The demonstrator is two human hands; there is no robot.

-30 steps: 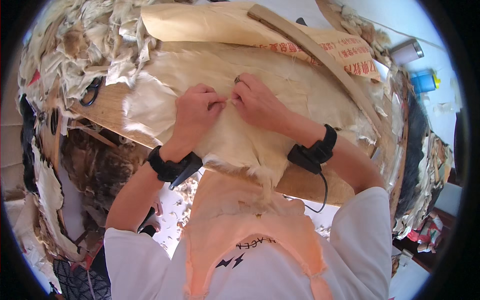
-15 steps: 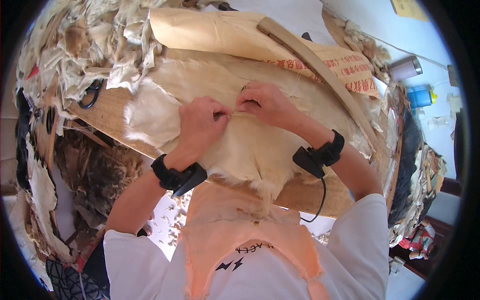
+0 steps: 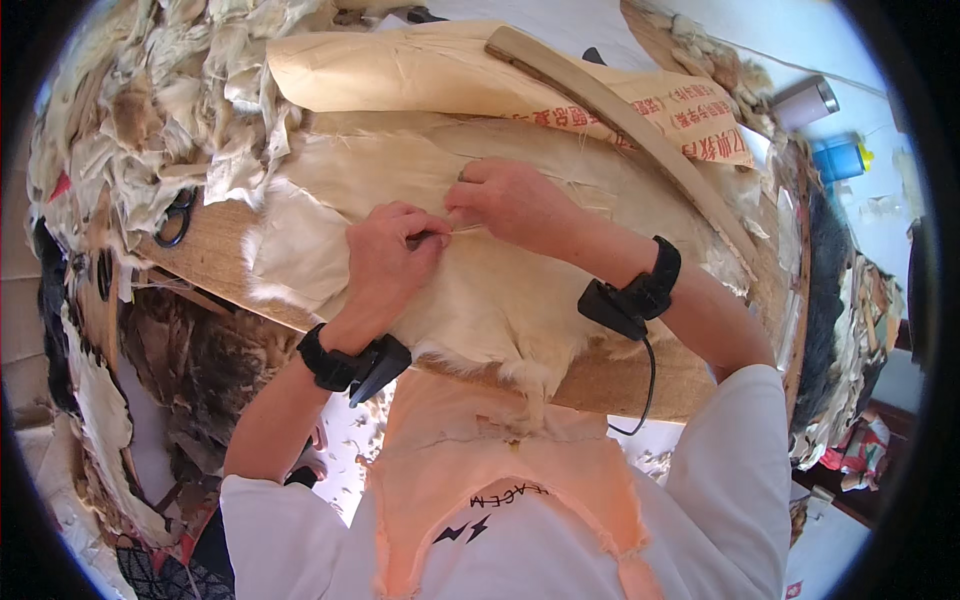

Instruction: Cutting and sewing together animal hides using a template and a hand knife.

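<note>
A pale cream fur pelt [image 3: 490, 290] lies skin side up across the wooden board [image 3: 640, 390], its furry fringe hanging over the near edge. My left hand [image 3: 392, 250] pinches the pelt near its middle, thumb against curled fingers. Just to the right, my right hand [image 3: 510, 203] has its fingers pressed together on the same spot, with a ring on one finger. The fingertips almost meet over a seam or fold in the skin. Whether a needle or thread is between them is too small to make out. Both wrists wear black straps with a device.
Beyond the pelt lie brown paper [image 3: 400, 70] with red print and a long curved wooden strip [image 3: 620, 120]. Fur scraps [image 3: 150, 110] pile up at the far left, beside black-handled scissors [image 3: 177, 218]. A blue bottle [image 3: 842, 162] and a grey cylindrical cup [image 3: 806, 103] stand at the far right.
Both hands have shifted slightly left in the picture and stay close together at the pelt. The whole view has moved a little as well.
</note>
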